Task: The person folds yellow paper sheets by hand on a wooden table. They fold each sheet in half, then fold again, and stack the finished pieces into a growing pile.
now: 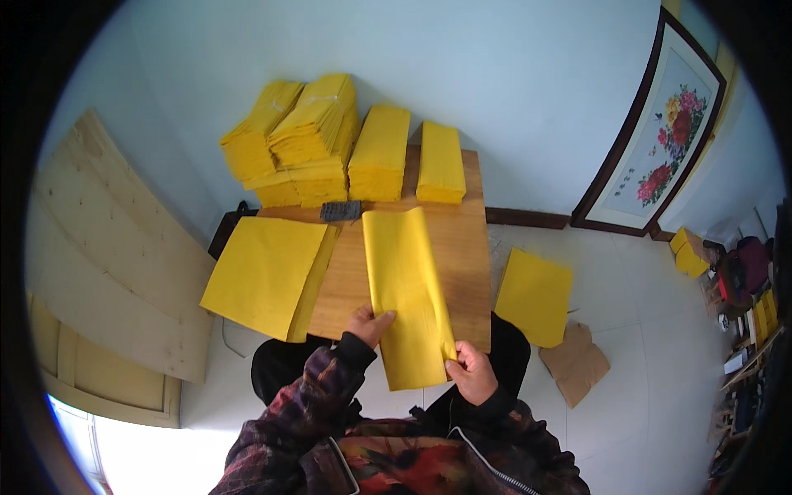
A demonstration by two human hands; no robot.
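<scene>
A long folded yellow paper sheet [406, 289] lies lengthwise on the wooden table [462, 247], its near end hanging over the front edge. My left hand [368, 324] presses its left edge near the table's front. My right hand [472, 371] pinches the sheet's right edge lower down. To the left, a flat stack of unfolded yellow sheets [264, 272] overhangs the table's left side.
Several piles of folded yellow paper [330, 148] stand at the table's back against the wall, with a small dark block [340, 210] before them. More yellow sheets [535, 295] and brown cardboard [575, 359] lie on the floor at right. Wooden boards [115, 247] lean left; a framed flower picture [656, 132] leans right.
</scene>
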